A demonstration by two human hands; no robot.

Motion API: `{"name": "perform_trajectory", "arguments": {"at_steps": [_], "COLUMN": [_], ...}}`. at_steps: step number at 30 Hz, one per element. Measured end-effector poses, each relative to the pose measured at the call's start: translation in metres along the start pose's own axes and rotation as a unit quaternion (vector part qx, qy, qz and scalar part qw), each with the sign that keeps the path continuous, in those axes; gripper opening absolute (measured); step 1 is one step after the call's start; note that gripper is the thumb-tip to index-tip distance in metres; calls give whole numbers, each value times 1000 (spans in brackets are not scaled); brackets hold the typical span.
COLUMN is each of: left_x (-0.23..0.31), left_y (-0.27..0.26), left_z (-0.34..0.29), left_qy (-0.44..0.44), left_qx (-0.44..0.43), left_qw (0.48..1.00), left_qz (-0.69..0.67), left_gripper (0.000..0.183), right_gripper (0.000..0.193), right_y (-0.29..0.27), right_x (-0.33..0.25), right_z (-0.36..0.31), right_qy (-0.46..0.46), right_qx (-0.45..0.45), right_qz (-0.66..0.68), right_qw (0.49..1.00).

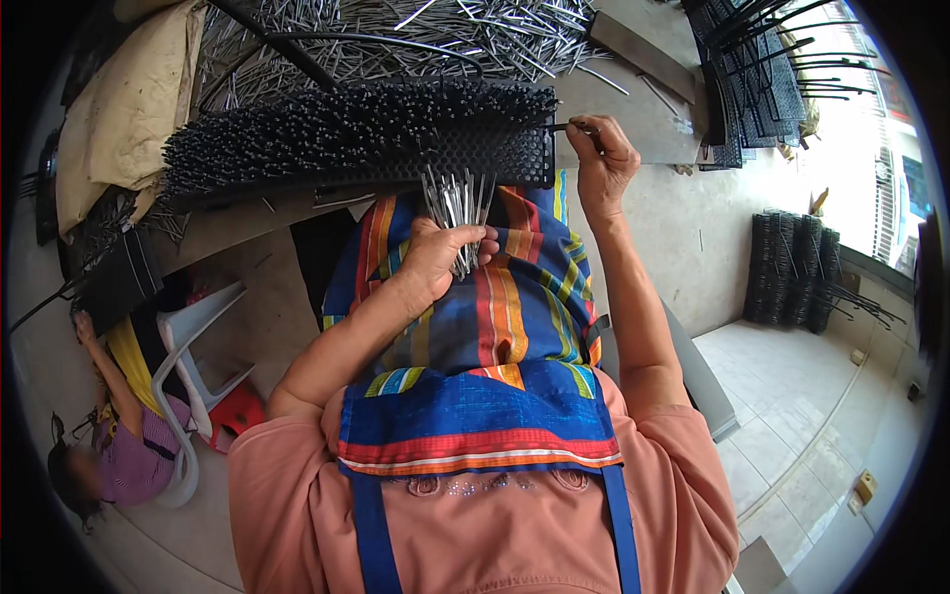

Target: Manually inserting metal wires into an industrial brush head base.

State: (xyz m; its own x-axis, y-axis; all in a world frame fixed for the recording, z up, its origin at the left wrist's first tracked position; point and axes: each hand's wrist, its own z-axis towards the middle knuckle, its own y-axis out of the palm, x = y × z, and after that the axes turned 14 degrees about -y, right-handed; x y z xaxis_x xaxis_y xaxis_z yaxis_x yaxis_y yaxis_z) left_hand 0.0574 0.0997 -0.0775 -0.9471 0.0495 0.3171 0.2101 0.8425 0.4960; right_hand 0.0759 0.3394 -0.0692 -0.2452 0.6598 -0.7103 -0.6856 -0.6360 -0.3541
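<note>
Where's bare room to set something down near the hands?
Tabletop patch between the brown bar and the right hand. Farther off, tiled floor in front of the black coils. Crowded: the metal-strip heap and most of the black tray.

The strips (458, 203) look like smooth, glossy metal, the perforated tray (500, 148) metal, the apron (475, 421) matt cloth.
</note>
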Motion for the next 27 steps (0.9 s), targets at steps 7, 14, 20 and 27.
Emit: {"name": "perform_trajectory", "arguments": {"at_steps": [7, 14, 20, 27], "left_x": [2, 0, 1, 4], "left_y": [1, -6, -4, -3], "left_z": [-1, 4, 4, -1], "left_qy": [26, 6, 28, 46], "left_qx": [-15, -10, -37, -68], "left_qw": [1000, 1000, 999, 996], "left_qz": [-8, -11, -17, -19], "left_gripper": [17, 16, 16, 16], "right_gripper": [8, 8, 6, 14], "right_y": [10, 17, 15, 12], "right_x": [5, -2, 4, -11], "right_z": [7, 4, 5, -1], "right_qy": [-13, 17, 31, 48], "right_qx": [-37, -42, -20, -10], "right_qz": [-36, -78, -95, -114], "right_qw": [999, 996, 995, 992]}}
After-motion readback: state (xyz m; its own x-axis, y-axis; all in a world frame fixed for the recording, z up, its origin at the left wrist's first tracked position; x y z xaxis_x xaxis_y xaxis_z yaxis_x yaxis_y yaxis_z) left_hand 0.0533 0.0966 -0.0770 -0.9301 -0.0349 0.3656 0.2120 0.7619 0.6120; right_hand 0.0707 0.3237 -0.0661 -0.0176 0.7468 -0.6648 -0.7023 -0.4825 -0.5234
